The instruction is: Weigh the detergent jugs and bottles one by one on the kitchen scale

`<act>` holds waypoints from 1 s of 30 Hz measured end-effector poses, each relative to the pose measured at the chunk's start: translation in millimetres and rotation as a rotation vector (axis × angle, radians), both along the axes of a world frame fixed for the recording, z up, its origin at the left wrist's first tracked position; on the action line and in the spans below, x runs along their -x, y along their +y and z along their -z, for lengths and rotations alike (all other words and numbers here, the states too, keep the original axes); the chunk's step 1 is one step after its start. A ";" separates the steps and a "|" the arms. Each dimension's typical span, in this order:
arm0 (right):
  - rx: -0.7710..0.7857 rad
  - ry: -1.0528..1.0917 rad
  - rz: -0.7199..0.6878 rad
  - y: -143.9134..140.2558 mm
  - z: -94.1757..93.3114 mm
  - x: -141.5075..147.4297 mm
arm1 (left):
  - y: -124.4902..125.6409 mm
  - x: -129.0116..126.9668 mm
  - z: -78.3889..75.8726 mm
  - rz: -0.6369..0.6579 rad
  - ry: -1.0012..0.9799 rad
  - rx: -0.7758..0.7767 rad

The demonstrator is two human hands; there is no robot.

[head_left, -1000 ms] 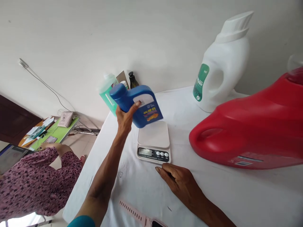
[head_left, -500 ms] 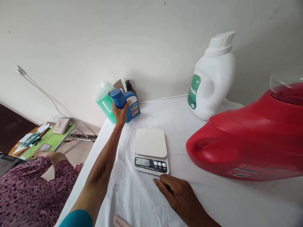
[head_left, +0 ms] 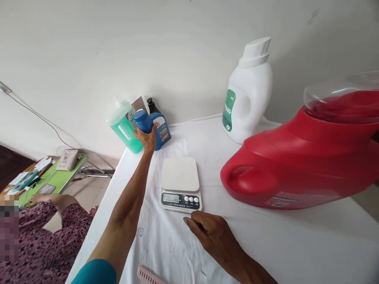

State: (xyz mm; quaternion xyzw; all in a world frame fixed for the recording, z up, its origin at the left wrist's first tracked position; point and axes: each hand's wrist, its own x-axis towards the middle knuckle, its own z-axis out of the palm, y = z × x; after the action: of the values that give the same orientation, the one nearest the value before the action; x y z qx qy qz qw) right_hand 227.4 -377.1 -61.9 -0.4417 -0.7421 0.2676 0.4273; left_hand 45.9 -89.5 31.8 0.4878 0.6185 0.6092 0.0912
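Note:
At the table's far left corner my left hand (head_left: 147, 137) is wrapped round the neck of a blue bottle (head_left: 163, 138) with a blue cap. Just left of that bottle stands a jug of green liquid (head_left: 126, 132). A white kitchen scale (head_left: 180, 174) lies in the middle with nothing on its platform; its display digits are too faint to read. My right hand (head_left: 211, 232) rests on the cloth by the scale's front edge, fingers curled in, and I see nothing in them.
A white detergent jug (head_left: 250, 90) stands at the back by the wall. The large red jug (head_left: 284, 169) lies at the right, close to me. A pink slotted strip (head_left: 149, 275) lies at the front edge. Someone in patterned clothes (head_left: 56, 240) sits left, by a green table (head_left: 66, 173).
The view has swung a little to the right, so things appear shifted left. My left hand keeps its hold on the blue bottle; the right hand stays by the scale.

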 end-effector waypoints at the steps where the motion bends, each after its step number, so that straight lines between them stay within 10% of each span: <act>1: 0.010 -0.002 0.000 -0.1 0.3 0.1 | -2.5 0.5 -4.0 -0.021 0.019 0.000; 7: 0.070 -0.018 -0.013 0.0 1.7 0.8 | -53.7 -26.2 -31.6 -0.075 0.139 -0.248; 17: 0.131 -0.007 -0.037 0.6 -0.1 2.0 | -159.1 -141.3 -41.3 1.182 -0.027 0.253; 30: 0.182 0.043 -0.012 2.7 -4.8 -0.2 | -200.3 -177.8 -26.8 0.994 -0.396 0.364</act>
State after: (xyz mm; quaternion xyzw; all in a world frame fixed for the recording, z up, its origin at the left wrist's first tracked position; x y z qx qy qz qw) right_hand 227.6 -374.4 -57.1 -0.4683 -0.7080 0.3459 0.3997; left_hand 223.7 -289.8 58.6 0.5732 0.3808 0.4564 0.5641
